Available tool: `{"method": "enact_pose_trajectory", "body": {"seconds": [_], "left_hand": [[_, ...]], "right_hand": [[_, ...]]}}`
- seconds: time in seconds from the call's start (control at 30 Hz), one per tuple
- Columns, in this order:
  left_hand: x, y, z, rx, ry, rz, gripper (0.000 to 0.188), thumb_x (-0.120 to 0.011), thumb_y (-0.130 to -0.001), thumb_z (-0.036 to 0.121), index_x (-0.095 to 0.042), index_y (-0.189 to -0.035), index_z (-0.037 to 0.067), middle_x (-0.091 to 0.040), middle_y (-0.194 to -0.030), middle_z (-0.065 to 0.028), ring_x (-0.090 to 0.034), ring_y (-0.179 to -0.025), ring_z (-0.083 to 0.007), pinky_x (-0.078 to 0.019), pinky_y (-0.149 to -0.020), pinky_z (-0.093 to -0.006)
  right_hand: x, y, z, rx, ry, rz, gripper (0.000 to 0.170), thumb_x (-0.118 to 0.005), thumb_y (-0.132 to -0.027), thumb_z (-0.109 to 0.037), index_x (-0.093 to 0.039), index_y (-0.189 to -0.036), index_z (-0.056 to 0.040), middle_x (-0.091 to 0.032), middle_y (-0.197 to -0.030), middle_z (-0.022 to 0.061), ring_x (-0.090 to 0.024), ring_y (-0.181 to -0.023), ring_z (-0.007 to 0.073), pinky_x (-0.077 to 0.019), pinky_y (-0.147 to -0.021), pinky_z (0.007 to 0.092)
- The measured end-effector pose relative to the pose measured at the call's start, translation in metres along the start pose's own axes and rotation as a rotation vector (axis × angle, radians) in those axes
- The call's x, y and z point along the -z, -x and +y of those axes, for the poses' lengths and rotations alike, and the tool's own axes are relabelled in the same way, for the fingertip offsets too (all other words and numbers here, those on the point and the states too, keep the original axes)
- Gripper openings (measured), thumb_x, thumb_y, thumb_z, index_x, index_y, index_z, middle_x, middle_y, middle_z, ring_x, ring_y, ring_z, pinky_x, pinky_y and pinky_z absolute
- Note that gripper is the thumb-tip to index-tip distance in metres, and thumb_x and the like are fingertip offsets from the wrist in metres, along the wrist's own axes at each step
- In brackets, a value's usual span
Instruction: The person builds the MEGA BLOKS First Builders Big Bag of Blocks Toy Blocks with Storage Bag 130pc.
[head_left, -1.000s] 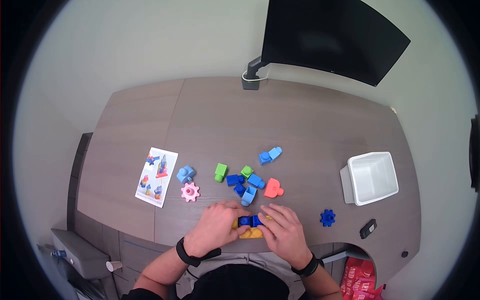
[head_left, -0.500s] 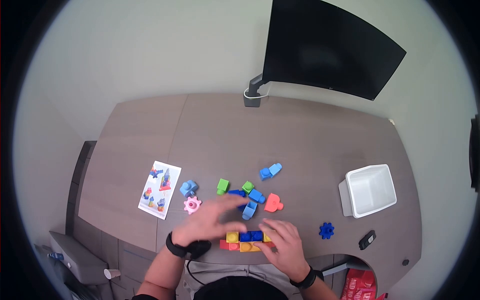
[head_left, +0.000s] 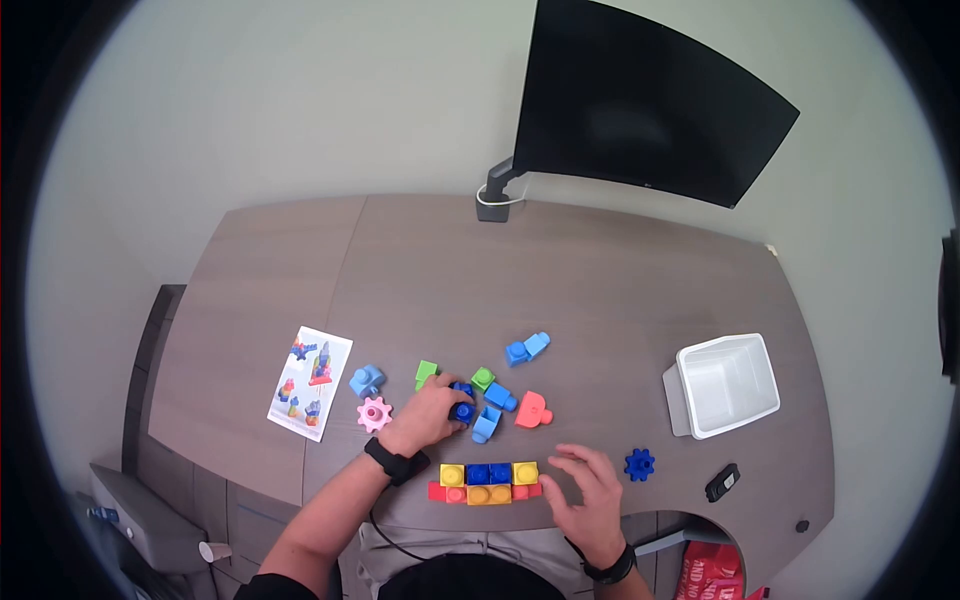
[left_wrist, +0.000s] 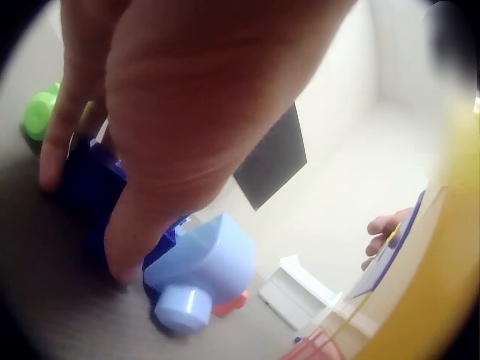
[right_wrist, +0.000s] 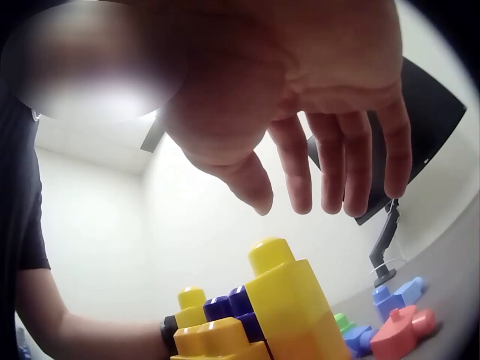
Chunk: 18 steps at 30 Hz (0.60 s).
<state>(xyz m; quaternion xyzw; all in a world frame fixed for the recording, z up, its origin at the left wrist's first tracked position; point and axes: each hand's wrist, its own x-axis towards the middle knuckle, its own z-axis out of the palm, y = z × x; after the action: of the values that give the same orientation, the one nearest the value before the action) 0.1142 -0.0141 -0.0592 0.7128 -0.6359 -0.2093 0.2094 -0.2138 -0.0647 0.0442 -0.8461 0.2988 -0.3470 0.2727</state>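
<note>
My left hand (head_left: 420,416) reaches into the loose blocks. Its thumb and fingers pinch a dark blue block (left_wrist: 90,184), as the left wrist view shows, with a light blue block (left_wrist: 217,259) right beside the thumb. My right hand (head_left: 588,508) holds nothing; it hovers with spread fingers at the right end of a low block wall near the table's front edge. That wall has dark blue blocks (head_left: 488,474) between a left yellow block (head_left: 452,475) and a right yellow block (right_wrist: 289,292), with orange blocks (head_left: 488,495) and red pieces in front.
Green blocks (head_left: 483,379), a coral block (head_left: 533,410) and joined blue blocks (head_left: 527,348) lie around the left hand. Farther left are a pink gear (head_left: 374,415) and a picture sheet (head_left: 310,385). A dark blue gear (head_left: 640,464), black device (head_left: 722,483) and white bin (head_left: 680,405) stand right.
Both hands were at the block wall. My left hand has let go and moved forward to the loose dark blue blocks; my right hand has drawn off to the right, uncovering the wall.
</note>
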Motion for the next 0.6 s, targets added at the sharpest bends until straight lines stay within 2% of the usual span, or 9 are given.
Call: {"method": "enact_pose_trajectory", "body": {"seconds": [0.13,0.23,0.33,0.37,0.5,0.6], "left_hand": [[0.037,0.007,0.018,-0.014,0.126,0.082,0.048,-0.102,-0.082,0.021,-0.088,-0.128,0.013,-0.075,-0.143,-0.0199,-0.074,-0.129,-0.0422,-0.0601,-0.114,-0.049],[0.085,0.025,0.07,-0.064,0.216,0.172,0.049,-0.104,-0.081,0.024,-0.089,-0.127,0.012,-0.078,-0.138,-0.0195,-0.078,-0.123,-0.0399,-0.064,-0.107,-0.0459],[0.112,0.038,0.107,-0.283,0.326,0.096,0.051,-0.105,-0.082,0.027,-0.088,-0.128,0.011,-0.078,-0.139,-0.0198,-0.078,-0.124,-0.0392,-0.064,-0.107,-0.0452],[0.117,0.041,0.116,-0.306,0.358,0.042,0.053,-0.105,-0.083,0.028,-0.087,-0.128,0.007,-0.078,-0.14,-0.0198,-0.078,-0.125,-0.0394,-0.0641,-0.108,-0.0451],[0.113,0.05,0.124,-0.263,0.359,0.03,0.056,-0.106,-0.083,0.03,-0.086,-0.129,0.004,-0.078,-0.14,-0.0211,-0.08,-0.123,-0.0397,-0.0641,-0.107,-0.0441],[0.115,0.055,0.119,-0.275,0.486,0.02,0.055,-0.105,-0.085,0.028,-0.085,-0.131,0.005,-0.078,-0.14,-0.0214,-0.08,-0.123,-0.0381,-0.064,-0.106,-0.0431]], "right_hand": [[0.007,-0.009,-0.007,0.03,0.017,0.026,0.038,-0.094,-0.086,-0.001,-0.082,-0.121,-0.0053,-0.078,-0.133,0.0126,-0.078,-0.112,0.0338,-0.0633,-0.095,0.0439],[0.007,-0.016,-0.015,0.114,0.039,0.025,0.039,-0.096,-0.086,-0.009,-0.083,-0.123,-0.0073,-0.078,-0.131,0.0099,-0.075,-0.109,0.0322,-0.0583,-0.093,0.0443],[0.001,-0.031,-0.037,0.218,0.042,-0.016,0.049,-0.096,-0.087,-0.012,-0.081,-0.133,-0.0064,-0.077,-0.131,0.01,-0.074,-0.108,0.0319,-0.058,-0.093,0.0446],[-0.004,-0.034,-0.043,0.243,0.037,-0.02,0.057,-0.096,-0.088,-0.014,-0.078,-0.142,-0.0054,-0.076,-0.131,0.0103,-0.074,-0.108,0.0318,-0.0583,-0.092,0.0446],[-0.013,-0.037,-0.047,0.237,-0.01,-0.056,0.062,-0.096,-0.088,-0.011,-0.076,-0.146,-0.0057,-0.075,-0.128,0.0119,-0.074,-0.107,0.0322,-0.0606,-0.091,0.0441],[-0.014,-0.035,-0.039,0.188,-0.072,-0.05,0.063,-0.093,-0.088,-0.004,-0.076,-0.148,-0.005,-0.074,-0.126,0.0133,-0.075,-0.107,0.0319,-0.0632,-0.091,0.0423]]}}
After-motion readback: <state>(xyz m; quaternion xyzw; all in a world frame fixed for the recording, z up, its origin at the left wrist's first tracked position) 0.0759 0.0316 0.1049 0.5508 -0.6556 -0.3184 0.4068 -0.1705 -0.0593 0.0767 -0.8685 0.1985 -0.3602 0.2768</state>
